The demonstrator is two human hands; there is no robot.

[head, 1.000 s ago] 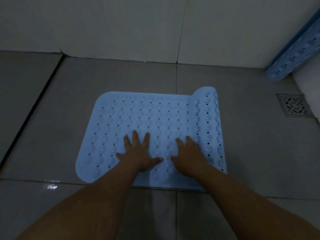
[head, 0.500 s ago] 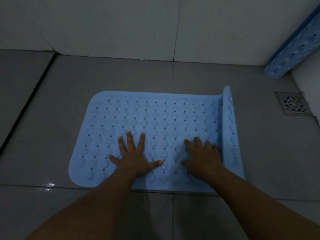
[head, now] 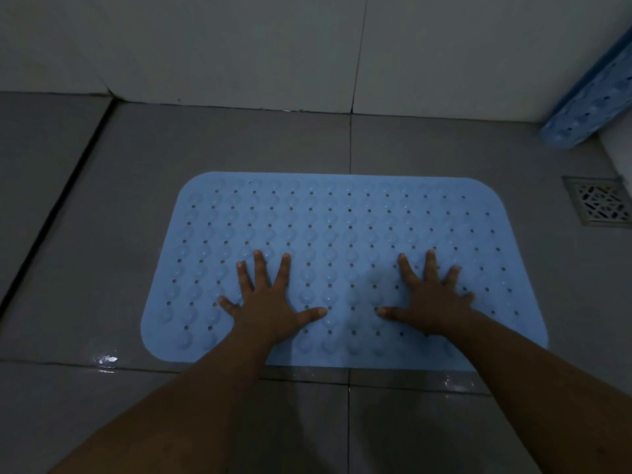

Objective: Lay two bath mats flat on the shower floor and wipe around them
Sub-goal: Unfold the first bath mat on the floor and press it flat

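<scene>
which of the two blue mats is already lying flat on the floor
The light blue perforated rubber mat under both hands lies flat on the grey tiles. The other, darker blue mat leans against the wall at upper right.

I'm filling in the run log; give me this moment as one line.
first mat: flat on floor | left hand, right hand: spread, pressing it | second mat: against wall | wiping: not begun

One mat on the floor, two hands on top of it.

The bath mat lies flat in the middle of the shower floor. The left hand rests on it at 7 o'clock and the right hand at 5 o'clock, well apart. The drain sits at 3 o'clock, beside the mat. The second mat leans at 2 o'clock against the wall behind.
</scene>
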